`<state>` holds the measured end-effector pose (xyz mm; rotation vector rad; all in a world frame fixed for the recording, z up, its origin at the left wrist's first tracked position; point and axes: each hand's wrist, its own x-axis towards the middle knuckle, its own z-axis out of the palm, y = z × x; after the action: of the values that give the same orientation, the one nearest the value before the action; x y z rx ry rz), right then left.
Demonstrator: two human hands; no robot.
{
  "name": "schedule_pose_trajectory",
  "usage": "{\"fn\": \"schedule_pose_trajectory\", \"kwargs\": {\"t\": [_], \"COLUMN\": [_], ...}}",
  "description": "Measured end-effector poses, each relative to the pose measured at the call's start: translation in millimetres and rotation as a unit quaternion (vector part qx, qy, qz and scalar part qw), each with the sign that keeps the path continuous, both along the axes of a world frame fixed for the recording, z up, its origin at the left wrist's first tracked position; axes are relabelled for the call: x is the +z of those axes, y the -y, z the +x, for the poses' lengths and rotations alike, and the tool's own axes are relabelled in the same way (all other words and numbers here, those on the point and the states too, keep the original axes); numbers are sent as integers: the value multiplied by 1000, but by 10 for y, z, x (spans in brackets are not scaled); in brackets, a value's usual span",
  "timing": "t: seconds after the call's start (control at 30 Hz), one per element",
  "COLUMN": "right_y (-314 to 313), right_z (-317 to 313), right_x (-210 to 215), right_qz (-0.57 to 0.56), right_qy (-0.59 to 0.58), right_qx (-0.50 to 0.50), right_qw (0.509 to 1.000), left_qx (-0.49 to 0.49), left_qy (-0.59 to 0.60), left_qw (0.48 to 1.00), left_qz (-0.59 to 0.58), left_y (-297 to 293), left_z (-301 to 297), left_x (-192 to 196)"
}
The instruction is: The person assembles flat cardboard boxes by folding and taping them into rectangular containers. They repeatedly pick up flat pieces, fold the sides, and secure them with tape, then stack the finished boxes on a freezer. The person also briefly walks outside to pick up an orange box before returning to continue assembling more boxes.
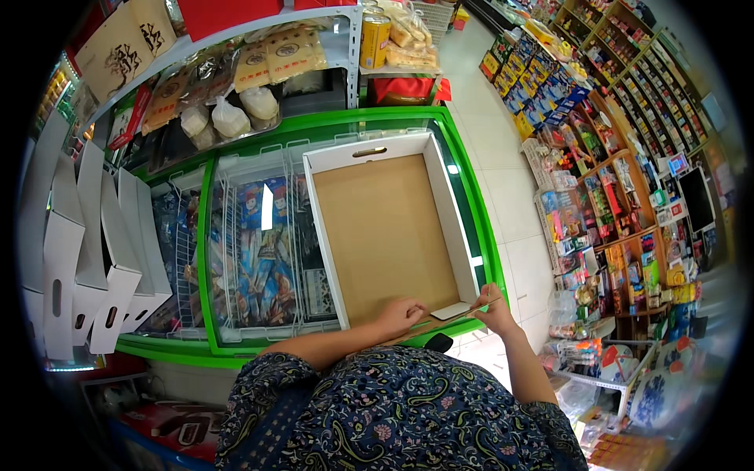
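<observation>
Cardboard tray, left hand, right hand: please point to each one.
cardboard tray (381,235), head view, brown inner floor.
left hand (399,314), head view, back of hand.
right hand (495,308), head view, knuckles at tray's near corner.

Near edge of the cardboard tray is hidden behind both hands. Freezer packets blur under glare; shelf goods are too small to identify.

We get bright, even overhead shop lighting, colours saturated. Glare streaks sit on the freezer lid, white reflections near its right edge. The cardboard tray is evenly lit, with soft shadow along its inner walls. Heavy fisheye bending: the shelves curve toward the rim, and the corners vignette to black. Centre is sharp; we lose detail and get slight smear at the periphery.
</observation>
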<state>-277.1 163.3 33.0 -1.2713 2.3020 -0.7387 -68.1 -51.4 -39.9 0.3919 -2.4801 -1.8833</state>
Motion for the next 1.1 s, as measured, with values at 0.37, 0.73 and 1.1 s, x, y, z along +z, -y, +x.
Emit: {"fn": "schedule_pose_trajectory", "kwargs": {"t": [0.37, 0.73, 1.1], "right_y": [-155, 116, 27], "right_z": [-211, -2, 255], "right_x": [-513, -72, -216], "right_qz": [-4, -49, -33], "right_qy": [311, 186, 88], "right_qx": [-80, -27, -188], "right_qw": [947, 981, 978], "left_qx": [204, 234, 278], "left_qy": [-40, 13, 8], "left_qw": [949, 950, 927], "left_qz": [-236, -208, -252], "left_y": [354, 120, -62], "left_z": [1693, 1552, 1486], "left_x": [859, 552, 395]}}
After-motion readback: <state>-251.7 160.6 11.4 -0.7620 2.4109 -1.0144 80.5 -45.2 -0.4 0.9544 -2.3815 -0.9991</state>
